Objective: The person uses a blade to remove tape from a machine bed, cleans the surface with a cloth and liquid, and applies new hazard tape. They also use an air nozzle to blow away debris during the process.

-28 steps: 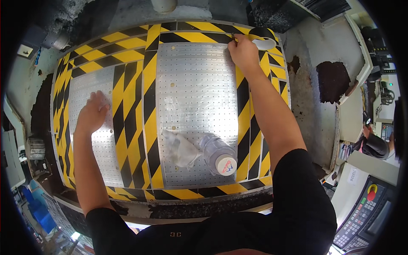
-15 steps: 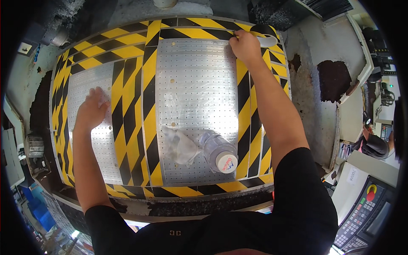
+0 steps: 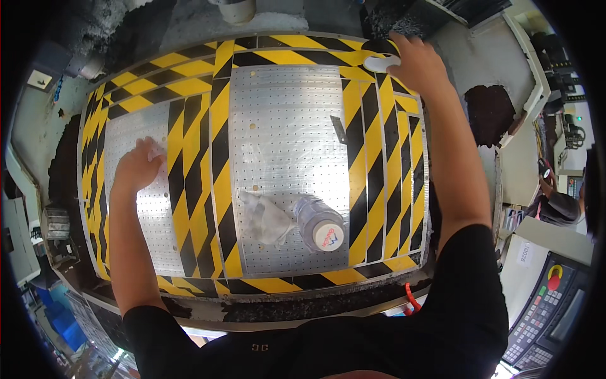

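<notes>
Your right hand is sliding out to the panel's far right corner now, fingers curled over a white tape roll. Left hand is pressing a crumpled white wipe, fingers loosely together, on the perforated metal plate, with a bottle sitting nearby.

I see a silvery grey perforated metal tabletop crossed and bordered by yellow-and-black diagonal hazard stripes. My right hand is on a roll of tape, white on its face with a black-and-yellow outer side. The clear plastic bottle has a white cap with a red and blue mark. The crumpled wrap beside it is whitish and see-through. My sleeves are black.
</notes>
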### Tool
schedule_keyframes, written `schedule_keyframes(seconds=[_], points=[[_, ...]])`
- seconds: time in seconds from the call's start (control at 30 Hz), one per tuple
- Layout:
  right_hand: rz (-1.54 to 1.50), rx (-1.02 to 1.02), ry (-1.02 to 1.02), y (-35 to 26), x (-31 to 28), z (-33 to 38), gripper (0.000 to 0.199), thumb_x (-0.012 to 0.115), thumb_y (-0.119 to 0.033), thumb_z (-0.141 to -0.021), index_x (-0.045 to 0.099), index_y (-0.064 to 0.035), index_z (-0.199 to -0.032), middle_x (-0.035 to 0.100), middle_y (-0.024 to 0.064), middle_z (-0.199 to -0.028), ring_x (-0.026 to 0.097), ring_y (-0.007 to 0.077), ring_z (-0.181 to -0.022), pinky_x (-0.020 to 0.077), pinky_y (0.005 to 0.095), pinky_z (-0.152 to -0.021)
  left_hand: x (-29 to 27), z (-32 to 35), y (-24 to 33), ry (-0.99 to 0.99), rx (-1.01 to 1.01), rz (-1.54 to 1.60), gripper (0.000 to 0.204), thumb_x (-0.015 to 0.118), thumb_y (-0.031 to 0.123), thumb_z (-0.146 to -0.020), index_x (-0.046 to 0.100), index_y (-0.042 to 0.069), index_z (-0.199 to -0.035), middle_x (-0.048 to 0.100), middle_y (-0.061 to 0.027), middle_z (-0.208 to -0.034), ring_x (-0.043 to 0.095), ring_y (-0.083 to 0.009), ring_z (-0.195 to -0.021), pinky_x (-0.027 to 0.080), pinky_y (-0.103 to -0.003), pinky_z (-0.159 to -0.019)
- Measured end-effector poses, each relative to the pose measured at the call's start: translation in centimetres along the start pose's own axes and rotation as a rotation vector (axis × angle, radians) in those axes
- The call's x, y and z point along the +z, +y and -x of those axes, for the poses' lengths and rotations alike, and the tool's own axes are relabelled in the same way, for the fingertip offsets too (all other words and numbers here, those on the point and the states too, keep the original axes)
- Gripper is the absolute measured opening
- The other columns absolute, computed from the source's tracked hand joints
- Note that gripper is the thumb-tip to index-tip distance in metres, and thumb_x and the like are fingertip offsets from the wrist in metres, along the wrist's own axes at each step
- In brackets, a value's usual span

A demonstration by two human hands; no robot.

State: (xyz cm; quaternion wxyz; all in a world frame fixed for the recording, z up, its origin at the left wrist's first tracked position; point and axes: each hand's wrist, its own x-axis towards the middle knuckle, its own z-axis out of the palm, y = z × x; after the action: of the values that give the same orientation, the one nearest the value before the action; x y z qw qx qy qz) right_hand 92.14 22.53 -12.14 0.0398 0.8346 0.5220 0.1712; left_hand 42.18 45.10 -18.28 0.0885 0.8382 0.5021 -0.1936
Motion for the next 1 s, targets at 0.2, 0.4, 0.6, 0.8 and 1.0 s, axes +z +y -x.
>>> schedule_keyframes(seconds=[0.2,0.4,0.6,0.8,1.0], points=[[0.158,-0.228,0.084,-0.3,4.2,-6.4,0.066,0.079,-0.029,-0.076,0.058,-0.0134,-0.136,0.07,0.012,-0.114,0.067,0.0258,-0.101,0.0553,0.0401,-0.085,-1.8,1.0,4.7,0.446,0.284,0.302,0.034,0.063,0.022,-0.092,0.065,0.007,-0.123,0.064,-0.0177,-0.126,0.063,-0.0395,-0.11,0.049,-0.041,-0.097],[-0.133,-0.414,0.302,-5.5,-13.5,-4.5,0.018,0.062,-0.007,-0.077,0.063,-0.0021,-0.093,0.066,0.0155,-0.089,0.065,0.0354,-0.086,0.052,0.045,-0.075,-3.3,2.0,13.0,0.208,0.463,1.089,0.031,0.061,0.023,-0.096,0.065,0.002,-0.118,0.07,-0.0102,-0.111,0.066,-0.023,-0.095,0.05,-0.033,-0.084],[-0.236,-0.595,0.352,-8.3,-16.5,-2.1,0.017,0.064,-0.007,-0.076,0.06,-0.0003,-0.092,0.065,0.0159,-0.086,0.065,0.036,-0.087,0.0527,0.0442,-0.074,-4.6,1.9,18.6,-0.421,0.279,1.931,0.036,0.055,0.035,-0.101,0.062,0.004,-0.118,0.069,-0.0086,-0.106,0.061,-0.0146,-0.087,0.047,-0.027,-0.074],[-0.32,-0.565,0.295,-7.9,-15.8,-1.8,0.019,0.064,-0.012,-0.08,0.062,-0.0001,-0.095,0.065,0.0161,-0.087,0.065,0.0355,-0.088,0.0529,0.0438,-0.075,-4.5,1.1,20.0,-0.505,0.446,2.057,0.034,0.063,0.031,-0.098,0.061,0.004,-0.119,0.068,-0.0052,-0.1,0.061,-0.0124,-0.086,0.048,-0.025,-0.073],[-0.38,-0.545,0.263,-8.0,-16.2,-0.8,0.02,0.064,-0.014,-0.081,0.064,-0.0001,-0.096,0.065,0.0172,-0.086,0.064,0.0359,-0.087,0.0521,0.0431,-0.076,-4.6,1.1,20.1,-0.542,0.397,2.0,0.027,0.065,0.025,-0.097,0.063,0.006,-0.115,0.067,-0.0042,-0.1,0.061,-0.0122,-0.085,0.048,-0.025,-0.073]])
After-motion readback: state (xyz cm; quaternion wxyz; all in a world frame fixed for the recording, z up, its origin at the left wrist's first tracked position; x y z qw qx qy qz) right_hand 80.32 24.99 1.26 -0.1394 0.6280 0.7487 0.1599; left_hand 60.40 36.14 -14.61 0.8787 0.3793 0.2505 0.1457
